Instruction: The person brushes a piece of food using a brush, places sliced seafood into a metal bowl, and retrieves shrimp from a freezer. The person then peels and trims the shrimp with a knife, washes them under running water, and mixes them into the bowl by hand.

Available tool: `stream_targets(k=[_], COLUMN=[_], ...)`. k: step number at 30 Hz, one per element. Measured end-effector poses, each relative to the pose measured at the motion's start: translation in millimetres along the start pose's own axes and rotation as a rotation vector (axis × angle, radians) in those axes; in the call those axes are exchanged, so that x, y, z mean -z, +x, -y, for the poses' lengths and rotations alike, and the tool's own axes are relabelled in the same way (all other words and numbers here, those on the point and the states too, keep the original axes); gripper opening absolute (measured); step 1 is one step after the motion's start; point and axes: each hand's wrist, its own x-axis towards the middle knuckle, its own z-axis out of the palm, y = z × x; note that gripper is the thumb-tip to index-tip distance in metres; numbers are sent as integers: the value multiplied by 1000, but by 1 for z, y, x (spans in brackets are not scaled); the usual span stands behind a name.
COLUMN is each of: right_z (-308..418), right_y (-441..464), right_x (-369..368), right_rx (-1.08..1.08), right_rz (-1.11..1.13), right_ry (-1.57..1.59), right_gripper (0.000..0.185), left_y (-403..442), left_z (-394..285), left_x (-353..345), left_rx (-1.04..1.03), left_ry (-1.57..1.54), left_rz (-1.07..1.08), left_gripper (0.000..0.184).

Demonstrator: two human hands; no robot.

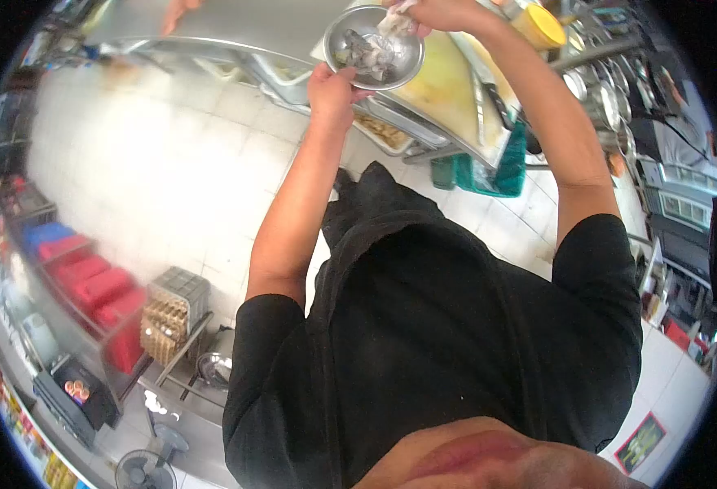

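Observation:
A round metal bowl is held over the front edge of the steel counter by my left hand, whose fingers grip its near rim. Inside lie greyish, wet-looking pieces of food that I cannot identify. My right hand, at the bowl's far right rim, is closed on a pale, whitish piece. To the right of the bowl is a yellowish cutting board, with a black-handled knife near its right side.
Another person's hand is over the counter at the upper left. A yellow-lidded container stands beyond my right forearm. Below the counter are a food tray and a green basket. Egg trays are at the lower left.

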Motion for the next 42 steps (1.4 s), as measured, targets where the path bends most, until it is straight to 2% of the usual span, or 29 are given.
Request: stream_targets(k=[1, 2, 5, 6, 9, 10, 12, 13, 15, 19, 22, 23, 24, 25, 27, 30, 34, 37, 38, 39, 41, 42], right_z=[-6, -13, -28, -45, -96, -90, -85, -73, -57, -124, -184, -248, -343, -352, -406, -414, -458, -493, -498, -494, -485, -485], right_y=[-13, -29, -78, -95, -138, -151, -178, -193, -221, -287, -366, -395, -438, -466, -517, -527, -526, -545, -556, -557, -561, -567], right_x=[4, 8, 16, 17, 23, 26, 27, 32, 61, 100, 185, 202, 226, 242, 267, 259, 233, 237, 245, 250, 265, 273], right_rx=[106, 0, -194, -146, -252, -346, -221, -254, -397, -399, -520, -660, -897, -768, -1040, -1073, -1153, -1098, -1160, -1135, -1048, -879], right_rz=[-88, -135, -128, -136, -58, 70, 74, 8, 15, -459, -776, -745, -594, -909, -716, -412, -443, -556, -619, -699, -775, -839], right_ry=[-148, -246, -145, -104, 271, 83, 71, -23, -177, -116, -35, -57, -204, -231, -306, -320, -440, -78, 447, 573, 695, 799], right_gripper=[16, 13, 17, 19, 20, 45, 47, 39, 29, 18, 12, 13, 19, 21, 20, 15, 26, 22, 15, 11, 15, 10], left_y=[-4, -9, -22, -26, -43, -47, -49, -51, -56, -45, -43, -47, -52, -53, -48, -44, -39, -35, -34, -35, -35, -34], left_z=[13, 26, 59, 69, 94, 103, 117, 122, 136, 180, 214, 215, 221, 225, 233, 242, 246, 248, 249, 249, 247, 248], left_x=[-10, -21, -56, -66, -92, -99, -128, -142, -176, -247, -299, -307, -320, -330, -338, -347, -355, -353, -353, -353, -355, -355], left_rx=[8, 17, 43, 57, 50, 32, 25, 30, 103, 152, 199, 198, 204, 209, 251, 249, 239, 231, 230, 228, 225, 224], left_ry=[-17, -23, -33, -29, -11, -14, 27, 78, 118, 195, 167, 170, 175, 180, 194, 210, 263, 286, 286, 280, 268, 266], left_rz=[12, 25, 76, 87, 85, 95, 129, 124, 38, 73, 96, 105, 109, 113, 142, 160, 158, 140, 132, 129, 123, 118], left_gripper=[15, 16, 17, 17, 24, 24, 24, 25, 25, 21, 16, 16, 16, 16, 15, 14, 13, 13, 13, 13, 14, 14])
